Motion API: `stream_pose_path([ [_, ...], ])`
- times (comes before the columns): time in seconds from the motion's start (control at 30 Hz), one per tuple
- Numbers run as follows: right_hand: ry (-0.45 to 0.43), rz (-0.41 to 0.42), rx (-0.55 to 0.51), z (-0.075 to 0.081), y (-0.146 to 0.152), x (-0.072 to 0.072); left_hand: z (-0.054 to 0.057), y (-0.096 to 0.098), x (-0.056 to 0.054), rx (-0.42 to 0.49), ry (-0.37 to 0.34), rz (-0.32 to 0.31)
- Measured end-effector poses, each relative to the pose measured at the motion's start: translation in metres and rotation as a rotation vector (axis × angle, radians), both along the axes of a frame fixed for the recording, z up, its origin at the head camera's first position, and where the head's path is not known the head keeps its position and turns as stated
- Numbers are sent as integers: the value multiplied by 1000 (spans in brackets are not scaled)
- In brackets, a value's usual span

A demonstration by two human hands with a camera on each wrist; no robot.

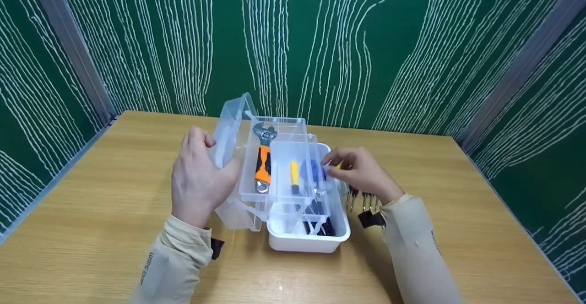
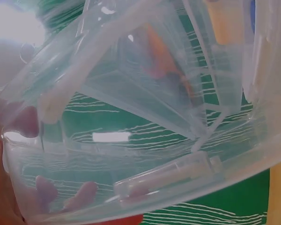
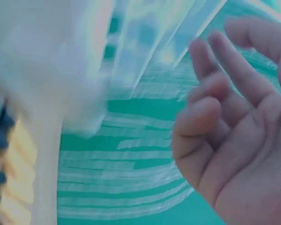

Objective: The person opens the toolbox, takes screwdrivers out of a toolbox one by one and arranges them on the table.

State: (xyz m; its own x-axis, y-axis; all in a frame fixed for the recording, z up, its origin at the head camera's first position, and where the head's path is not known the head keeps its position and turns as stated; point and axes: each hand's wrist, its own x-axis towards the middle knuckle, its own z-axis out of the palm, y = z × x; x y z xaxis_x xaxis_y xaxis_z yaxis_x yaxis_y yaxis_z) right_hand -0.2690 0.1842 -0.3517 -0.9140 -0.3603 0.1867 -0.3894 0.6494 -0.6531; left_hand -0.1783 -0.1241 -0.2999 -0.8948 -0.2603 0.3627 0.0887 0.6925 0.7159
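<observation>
A toolbox with a white base (image 1: 309, 245) stands on the table, its clear lid (image 1: 225, 134) swung up to the left and its clear trays raised. My left hand (image 1: 201, 178) grips the lid; its fingertips (image 2: 82, 196) show through the plastic in the left wrist view. In one tray lies an adjustable wrench (image 1: 263, 160) with an orange and black handle. Beside it is a yellow-handled tool (image 1: 294, 176), and a blue item (image 1: 312, 171) shows through the plastic. My right hand (image 1: 361, 171) hovers at the box's right rim, fingers loosely bent, holding nothing in the right wrist view.
Several small tools with metal shafts (image 1: 370, 201) lie on the wooden table (image 1: 458, 230) right of the box, partly behind the right hand. Dark items (image 1: 326, 227) sit in the base. Green walls (image 1: 403, 29) with white lines surround the table.
</observation>
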Motion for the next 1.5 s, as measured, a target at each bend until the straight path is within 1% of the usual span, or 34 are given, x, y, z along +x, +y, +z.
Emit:
stream_pose_path([
  [0.1, -37, 84, 38, 2, -13, 8, 1, 2, 2, 12, 4, -11],
  [0.2, -58, 126, 76, 0, -22, 13, 2, 3, 3, 7, 22, -22],
  [0.27, -84, 137, 96, -2, -26, 14, 2, 3, 3, 5, 36, -24],
  [0.43, -178, 111, 172, -7, -31, 17, 2, 4, 4, 0, 35, -24],
  [0.53, -199, 116, 214, -7, -33, 18, 2, 4, 4, -14, 29, -26],
  [0.6, -185, 124, 203, -6, -34, 18, 2, 4, 3, -22, 26, -25],
  [0.73, -137, 97, 148, -5, -35, 18, 2, 4, 3, -28, 21, -32],
  [0.83, -117, 85, 140, -7, -36, 16, 3, 4, 3, -33, 15, -34],
  [0.9, -113, 90, 148, -9, -38, 16, 3, 4, 3, -36, 12, -32],
  [1.0, -100, 72, 180, -11, -40, 17, 2, 5, 4, -42, 8, -30],
  [1.13, -70, 32, 227, -9, -43, 21, 3, 6, 4, -45, 1, -31],
  [1.3, -28, 23, 276, -7, -45, 23, 3, 6, 4, -45, -24, -28],
  [1.4, -25, 12, 287, -6, -46, 23, 4, 5, 5, -53, -42, -28],
  [1.5, -34, -1, 276, -6, -47, 23, 4, 4, 5, -54, -68, -36],
])
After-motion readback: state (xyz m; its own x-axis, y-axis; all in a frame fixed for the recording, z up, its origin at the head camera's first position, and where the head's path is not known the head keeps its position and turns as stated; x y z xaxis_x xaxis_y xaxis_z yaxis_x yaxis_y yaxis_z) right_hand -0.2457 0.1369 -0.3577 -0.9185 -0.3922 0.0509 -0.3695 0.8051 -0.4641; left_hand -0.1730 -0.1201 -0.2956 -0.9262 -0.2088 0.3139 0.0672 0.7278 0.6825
